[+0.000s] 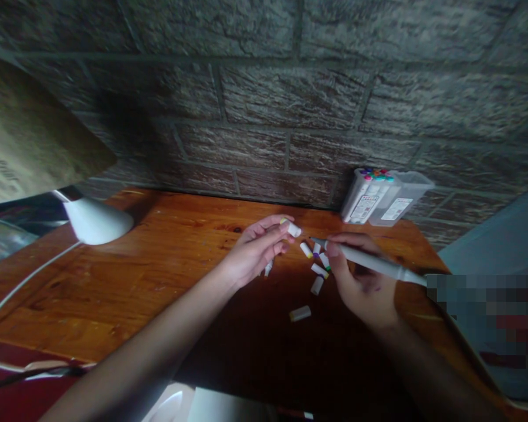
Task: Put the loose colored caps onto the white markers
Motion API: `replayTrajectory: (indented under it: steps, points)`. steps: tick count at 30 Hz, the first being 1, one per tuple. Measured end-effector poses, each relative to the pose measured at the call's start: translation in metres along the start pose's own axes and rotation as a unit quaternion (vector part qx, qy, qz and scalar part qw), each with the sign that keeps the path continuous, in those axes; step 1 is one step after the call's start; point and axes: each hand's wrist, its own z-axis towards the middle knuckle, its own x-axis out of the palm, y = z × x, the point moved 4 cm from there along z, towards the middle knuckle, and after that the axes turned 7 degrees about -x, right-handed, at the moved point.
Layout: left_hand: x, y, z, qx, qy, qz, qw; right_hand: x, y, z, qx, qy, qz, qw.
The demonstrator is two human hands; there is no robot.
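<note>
Near the middle of the wooden table, my left hand pinches a small white marker cap between thumb and fingers. My right hand grips a white marker, its dark tip bare and directed left toward the cap, with a small gap between them. Several loose white caps with coloured ends lie on the table between and below the hands, among them a yellow-ended cap and one lying apart nearer the front. Another small white piece shows just under my left hand.
A clear case of markers stands beside another clear container at the back right, against the brick wall. On the left is a lamp with a white base and a cable. White paper lies at the front edge.
</note>
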Motion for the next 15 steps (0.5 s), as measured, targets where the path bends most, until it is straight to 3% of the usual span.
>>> replayTrajectory:
  steps: [9, 15]
  points:
    - [0.0, 0.005, 0.0, -0.008, 0.001, 0.038, 0.999, 0.01, -0.003, -0.001, 0.021, 0.079, 0.015, 0.997]
    - [-0.001, 0.001, 0.002, 0.011, -0.013, 0.023, 1.0, -0.001, -0.017, 0.006, 0.029, 0.061, -0.078, 0.995]
